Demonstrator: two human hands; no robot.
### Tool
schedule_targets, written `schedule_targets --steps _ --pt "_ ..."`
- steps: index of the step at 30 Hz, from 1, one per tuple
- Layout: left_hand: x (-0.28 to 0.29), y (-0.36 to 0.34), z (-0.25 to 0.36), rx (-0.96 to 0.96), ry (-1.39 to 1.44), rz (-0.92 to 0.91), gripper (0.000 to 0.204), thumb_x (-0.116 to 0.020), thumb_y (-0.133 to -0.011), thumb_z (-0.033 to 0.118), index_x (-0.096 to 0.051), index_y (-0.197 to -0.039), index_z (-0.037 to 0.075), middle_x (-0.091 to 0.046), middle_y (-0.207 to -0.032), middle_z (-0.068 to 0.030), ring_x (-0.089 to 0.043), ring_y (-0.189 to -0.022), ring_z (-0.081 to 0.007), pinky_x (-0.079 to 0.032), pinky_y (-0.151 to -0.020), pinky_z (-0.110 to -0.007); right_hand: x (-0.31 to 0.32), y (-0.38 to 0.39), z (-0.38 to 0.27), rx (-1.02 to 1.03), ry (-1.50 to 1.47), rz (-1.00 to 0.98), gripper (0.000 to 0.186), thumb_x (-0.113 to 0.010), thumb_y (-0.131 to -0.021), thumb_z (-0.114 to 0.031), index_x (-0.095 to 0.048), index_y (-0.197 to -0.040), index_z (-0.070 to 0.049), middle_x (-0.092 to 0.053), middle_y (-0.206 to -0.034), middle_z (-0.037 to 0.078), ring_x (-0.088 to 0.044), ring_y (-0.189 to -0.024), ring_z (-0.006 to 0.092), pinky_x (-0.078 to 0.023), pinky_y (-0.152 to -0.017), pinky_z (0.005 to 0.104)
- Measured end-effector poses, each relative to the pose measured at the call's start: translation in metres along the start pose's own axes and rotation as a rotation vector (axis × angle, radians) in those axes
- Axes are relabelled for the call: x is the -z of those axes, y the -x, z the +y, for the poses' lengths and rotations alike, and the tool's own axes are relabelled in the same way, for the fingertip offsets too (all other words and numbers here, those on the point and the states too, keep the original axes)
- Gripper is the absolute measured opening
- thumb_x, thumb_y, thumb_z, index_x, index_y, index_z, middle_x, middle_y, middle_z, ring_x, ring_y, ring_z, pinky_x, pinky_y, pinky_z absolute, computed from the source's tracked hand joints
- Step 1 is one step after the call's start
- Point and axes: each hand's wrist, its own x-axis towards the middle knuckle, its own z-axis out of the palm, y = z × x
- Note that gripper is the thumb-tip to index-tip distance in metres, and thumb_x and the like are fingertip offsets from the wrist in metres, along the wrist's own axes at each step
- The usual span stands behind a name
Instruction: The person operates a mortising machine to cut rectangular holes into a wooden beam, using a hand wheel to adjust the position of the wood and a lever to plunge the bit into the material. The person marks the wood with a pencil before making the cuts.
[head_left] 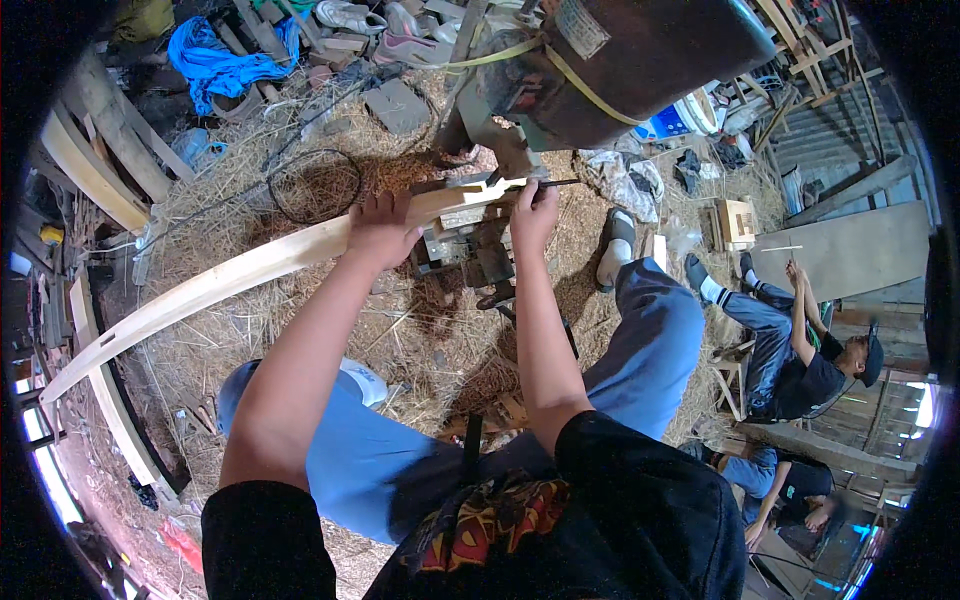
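Note:
A long, pale, curved wooden beam reaches from the far left to the middle, with a small slot near its left end. My left hand is closed over the beam, fingers across its top. At the beam's right end, which has cut steps, my right hand pinches a thin dark rod-like tool; its exact kind is too small to make out. Under that end stands a blocky metal and wood support, partly hidden by the beam and my right arm.
Beyond the beam's end stands a large dark machine or tank with a yellow strap. Straw and shavings cover the floor. A black cable loops at left, near other curved timbers. Two people sit at right; a blue cloth lies far left.

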Motion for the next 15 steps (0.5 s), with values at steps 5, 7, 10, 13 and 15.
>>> schedule_targets --steps 5,7,10,13,15 --pt "-0.010 -0.001 -0.008 -0.016 0.022 0.020 0.071 -0.058 -0.093 0.049 -0.035 -0.149 0.011 -0.048 -0.138 -0.0171 -0.048 -0.127 -0.0357 -0.036 -0.105 -0.056 0.004 0.003 -0.013 -0.101 0.077 -0.058 0.022 -0.055 -0.101 -0.016 -0.059 -0.097 0.005 -0.063 -0.078 0.020 -0.062 -0.070 0.0294 -0.047 -0.065 0.0423" --pt "-0.008 0.001 -0.005 -0.006 0.016 0.045 0.072 -0.058 -0.094 0.049 -0.034 -0.150 0.011 -0.047 -0.140 -0.0173 -0.047 -0.129 -0.0361 -0.035 -0.107 -0.056 0.003 0.002 -0.010 -0.049 0.093 -0.033 0.023 -0.056 -0.102 -0.018 -0.060 -0.097 0.005 -0.064 -0.079 0.021 -0.062 -0.070 0.0326 -0.047 -0.064 0.0429" --pt "0.003 0.000 0.003 0.004 0.015 -0.002 0.071 -0.058 -0.094 0.049 -0.034 -0.150 0.012 -0.046 -0.141 -0.0172 -0.046 -0.131 -0.0361 -0.035 -0.107 -0.056 0.009 0.001 -0.008 -0.045 0.173 -0.044 0.024 -0.056 -0.102 -0.020 -0.060 -0.098 0.004 -0.065 -0.083 0.022 -0.063 -0.073 0.0386 -0.047 -0.065 0.0439" --pt "0.013 0.002 0.003 0.021 0.012 -0.073 0.071 -0.057 -0.094 0.049 -0.033 -0.151 0.013 -0.045 -0.143 -0.0170 -0.044 -0.133 -0.0360 -0.035 -0.108 -0.056 0.009 0.007 -0.025 -0.057 0.199 -0.082 0.024 -0.055 -0.102 -0.021 -0.060 -0.102 0.003 -0.066 -0.088 0.023 -0.063 -0.079 0.0423 -0.049 -0.070 0.0446" --pt "-0.016 -0.002 -0.010 0.010 -0.005 -0.036 0.071 -0.057 -0.094 0.049 -0.034 -0.151 0.013 -0.045 -0.142 -0.0168 -0.044 -0.132 -0.0359 -0.034 -0.108 -0.056 0.006 0.010 -0.030 -0.012 0.159 -0.081 0.024 -0.055 -0.102 -0.020 -0.061 -0.104 0.003 -0.067 -0.091 0.023 -0.063 -0.082 0.0432 -0.050 -0.072 0.0449"
